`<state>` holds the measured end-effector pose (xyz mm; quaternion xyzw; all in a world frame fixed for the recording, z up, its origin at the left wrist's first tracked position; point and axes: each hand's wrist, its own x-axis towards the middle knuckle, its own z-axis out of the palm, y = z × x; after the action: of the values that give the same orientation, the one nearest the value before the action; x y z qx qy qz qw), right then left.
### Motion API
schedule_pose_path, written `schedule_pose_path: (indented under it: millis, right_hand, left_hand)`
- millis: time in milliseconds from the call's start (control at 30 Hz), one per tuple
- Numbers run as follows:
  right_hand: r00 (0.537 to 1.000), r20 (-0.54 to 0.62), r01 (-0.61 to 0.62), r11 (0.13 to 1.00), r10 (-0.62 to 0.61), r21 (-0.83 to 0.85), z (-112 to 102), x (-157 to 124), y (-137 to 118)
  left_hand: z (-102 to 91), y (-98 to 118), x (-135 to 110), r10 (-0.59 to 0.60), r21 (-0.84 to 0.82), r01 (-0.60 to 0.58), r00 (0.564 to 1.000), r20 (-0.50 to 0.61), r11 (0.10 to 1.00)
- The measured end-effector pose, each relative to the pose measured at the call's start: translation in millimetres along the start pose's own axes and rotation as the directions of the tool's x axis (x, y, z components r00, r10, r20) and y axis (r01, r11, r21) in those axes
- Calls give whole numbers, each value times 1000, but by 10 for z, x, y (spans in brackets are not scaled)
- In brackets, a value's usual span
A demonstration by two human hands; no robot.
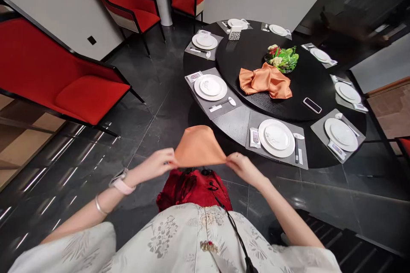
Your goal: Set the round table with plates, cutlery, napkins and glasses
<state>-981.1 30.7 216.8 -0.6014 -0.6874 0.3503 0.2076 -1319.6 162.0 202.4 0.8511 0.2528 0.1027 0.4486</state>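
Note:
An orange cloth napkin [200, 147] is stretched in the air in front of my body, its near edge pulled fairly straight. My left hand [160, 163] pinches its left corner, and my right hand [240, 164] pinches the right corner. The far part of the cloth bulges away from me. More orange napkins [265, 81] lie crumpled together on the round black turntable [230, 68], beyond my right hand. Closest to that hand on the table is a place setting with a white plate [262, 143] on a grey placemat [253, 121].
Several more place settings ring the round table [229, 123]. A flower arrangement [283, 57], a phone [312, 105] and a white patterned holder [235, 33] rest on the turntable. Red chairs [92, 94] stand at the left and back, near a potted plant [161, 2].

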Motion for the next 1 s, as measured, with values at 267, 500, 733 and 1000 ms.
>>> schedule_pose_path:
  millis: [267, 500, 733, 1000]
  right_hand:
    - [796, 398, -598, 495, 456, 630, 1111, -365, 468]
    - [401, 703, -916, 270, 588, 297, 1329, -433, 704]
    - [749, 445, -602, 225, 491, 766, 1220, -308, 664]
    - [986, -7, -165, 969, 169, 183, 756, -172, 586]
  left_hand:
    - [1117, -457, -641, -588, -548, 555, 797, 135, 626]
    - [1288, -597, -676, -742, -387, 815, 564, 362, 431]
    - [1004, -620, -540, -567, -725, 657, 685, 458, 208]
    - [628, -536, -162, -340, -203, 322, 939, -58, 925]
